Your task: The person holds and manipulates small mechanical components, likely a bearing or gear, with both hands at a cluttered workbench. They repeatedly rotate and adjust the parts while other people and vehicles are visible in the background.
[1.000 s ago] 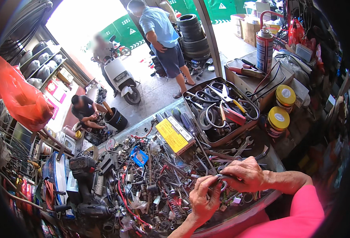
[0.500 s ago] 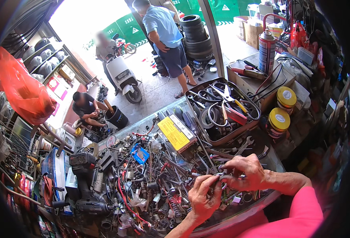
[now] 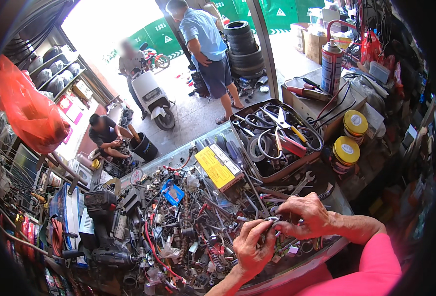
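Over the near right of the cluttered workbench, my left hand (image 3: 251,249) and my right hand (image 3: 307,216) meet fingertip to fingertip. Between them is a small, curved, silvery metal piece (image 3: 274,218), pinched by the fingers of both hands. Most of it is covered by fingers, so its exact kind does not show. Another bit of shiny metal (image 3: 301,221) shows by the curled fingers of my right hand. Below and around lie loose springs, wires, nuts and small metal parts (image 3: 213,246). An open-ended wrench (image 3: 305,180) rests beyond my right hand.
A tool case (image 3: 277,170) with scissors and pliers stands at the bench's far right, beside a yellow-labelled box (image 3: 217,166). Two yellow-lidded tubs (image 3: 346,150) and a spray can (image 3: 331,69) are further right. A cordless drill (image 3: 107,232) lies left. Several people are beyond the bench.
The curved metal piece has turned slightly between my fingers, and more of its arc shows. Both hands stay in nearly the same place.
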{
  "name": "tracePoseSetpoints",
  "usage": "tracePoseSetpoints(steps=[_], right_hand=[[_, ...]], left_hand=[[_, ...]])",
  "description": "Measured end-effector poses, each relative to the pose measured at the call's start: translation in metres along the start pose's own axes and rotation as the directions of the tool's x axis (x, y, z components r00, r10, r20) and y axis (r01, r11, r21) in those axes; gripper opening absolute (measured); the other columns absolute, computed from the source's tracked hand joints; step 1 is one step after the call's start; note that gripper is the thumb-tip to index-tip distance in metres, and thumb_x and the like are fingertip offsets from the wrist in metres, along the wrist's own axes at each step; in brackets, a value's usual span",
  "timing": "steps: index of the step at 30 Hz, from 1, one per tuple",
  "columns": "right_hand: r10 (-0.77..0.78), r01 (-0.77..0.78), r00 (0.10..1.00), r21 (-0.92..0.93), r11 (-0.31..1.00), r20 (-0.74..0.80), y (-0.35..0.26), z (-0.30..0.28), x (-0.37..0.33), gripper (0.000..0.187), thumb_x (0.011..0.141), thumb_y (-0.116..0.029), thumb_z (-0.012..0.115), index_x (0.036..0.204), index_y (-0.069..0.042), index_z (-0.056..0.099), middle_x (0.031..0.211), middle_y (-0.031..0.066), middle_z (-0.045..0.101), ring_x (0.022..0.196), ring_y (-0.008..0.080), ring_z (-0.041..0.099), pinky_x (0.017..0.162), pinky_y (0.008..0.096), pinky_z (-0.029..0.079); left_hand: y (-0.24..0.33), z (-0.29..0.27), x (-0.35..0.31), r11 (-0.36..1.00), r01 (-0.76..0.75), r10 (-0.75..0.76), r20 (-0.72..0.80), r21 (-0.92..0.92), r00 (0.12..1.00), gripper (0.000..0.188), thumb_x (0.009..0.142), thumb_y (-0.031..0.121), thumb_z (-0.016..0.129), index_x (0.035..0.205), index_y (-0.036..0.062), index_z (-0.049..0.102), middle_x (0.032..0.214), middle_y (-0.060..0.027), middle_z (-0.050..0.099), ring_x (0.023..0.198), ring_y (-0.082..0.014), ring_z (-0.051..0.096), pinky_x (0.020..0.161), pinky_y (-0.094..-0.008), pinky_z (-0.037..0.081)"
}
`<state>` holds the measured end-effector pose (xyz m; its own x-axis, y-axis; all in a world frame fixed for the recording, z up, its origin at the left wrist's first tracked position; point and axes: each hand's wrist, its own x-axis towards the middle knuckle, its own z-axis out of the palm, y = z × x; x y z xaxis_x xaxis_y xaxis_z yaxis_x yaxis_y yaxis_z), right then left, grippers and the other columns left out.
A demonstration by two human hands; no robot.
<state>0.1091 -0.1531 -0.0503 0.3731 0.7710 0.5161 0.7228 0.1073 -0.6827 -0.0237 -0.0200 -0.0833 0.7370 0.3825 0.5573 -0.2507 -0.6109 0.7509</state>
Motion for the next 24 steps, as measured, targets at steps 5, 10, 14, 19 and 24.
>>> tracePoseSetpoints(steps=[5,10,14,19,24], right_hand=[[-0.077,0.078,0.997,-0.046,0.996,0.023,0.014,0.006,-0.005,0.022,0.078,-0.015,0.073,0.092,-0.003,0.061,0.073,0.0079,0.061,0.049,0.0226,0.059,0.044,0.0306,0.047],[-0.064,0.063,0.996,0.021,0.998,0.054,0.006,0.004,-0.003,0.024,0.077,-0.016,0.074,0.093,-0.003,0.061,0.072,0.0075,0.062,0.052,0.0222,0.060,0.044,0.0306,0.047],[-0.048,0.049,0.997,-0.009,0.999,0.057,0.005,0.001,-0.001,0.024,0.077,-0.016,0.074,0.091,-0.002,0.061,0.072,0.0087,0.062,0.052,0.0224,0.061,0.045,0.0312,0.048],[-0.052,0.052,0.997,0.004,0.999,0.057,0.008,0.003,-0.004,0.022,0.077,-0.015,0.072,0.087,-0.001,0.060,0.072,0.0103,0.061,0.053,0.0230,0.061,0.046,0.0321,0.048],[-0.033,0.033,0.999,0.029,0.999,0.016,0.001,0.005,-0.002,0.019,0.078,-0.015,0.072,0.083,-0.001,0.061,0.070,0.0102,0.061,0.053,0.0230,0.060,0.046,0.0319,0.048]], left_hand=[[-0.003,0.001,-0.001,1.000,-0.017,0.017,-0.015,0.005,1.000,0.023,0.076,-0.005,0.071,0.098,0.0006,0.065,0.091,-0.0104,0.063,0.066,-0.0123,0.060,0.049,-0.0218,0.047],[-0.004,0.001,-0.001,1.000,-0.025,0.025,-0.020,-0.004,0.999,0.024,0.076,-0.003,0.072,0.098,0.0019,0.066,0.092,-0.0102,0.064,0.064,-0.0132,0.060,0.050,-0.0231,0.047],[0.000,0.000,0.000,1.000,-0.015,0.015,-0.019,-0.004,1.000,0.024,0.076,-0.003,0.073,0.098,0.0021,0.066,0.092,-0.0099,0.064,0.065,-0.0129,0.061,0.050,-0.0230,0.047],[0.002,0.001,-0.001,1.000,0.004,-0.004,0.000,-0.022,1.000,0.022,0.076,-0.004,0.072,0.096,0.0008,0.066,0.092,-0.0100,0.063,0.065,-0.0114,0.061,0.049,-0.0215,0.047],[0.000,0.000,-0.001,1.000,-0.007,0.007,0.001,-0.029,1.000,0.022,0.076,-0.004,0.072,0.097,0.0007,0.065,0.093,-0.0099,0.063,0.065,-0.0111,0.060,0.049,-0.0213,0.047]])
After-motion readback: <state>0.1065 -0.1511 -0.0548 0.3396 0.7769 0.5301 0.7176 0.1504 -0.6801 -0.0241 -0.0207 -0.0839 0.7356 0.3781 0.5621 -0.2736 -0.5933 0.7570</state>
